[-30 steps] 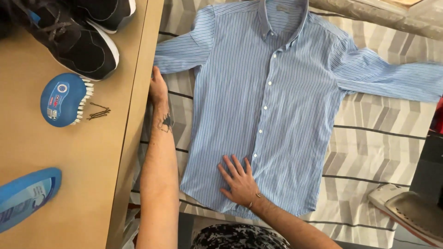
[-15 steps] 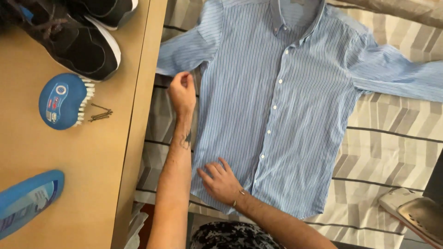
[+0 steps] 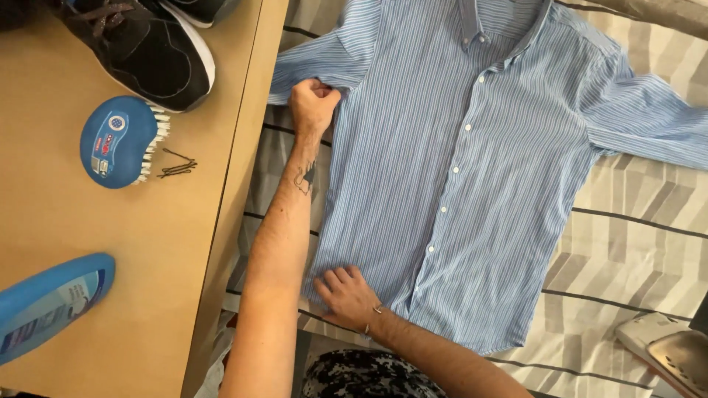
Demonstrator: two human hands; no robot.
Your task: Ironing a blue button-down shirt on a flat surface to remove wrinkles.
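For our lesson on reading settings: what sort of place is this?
Probably a home room used for laundry: a blue striped button-up shirt lies flat on a grey chevron-patterned padded cover, an iron rests nearby, and black trainers sit on a wooden table.
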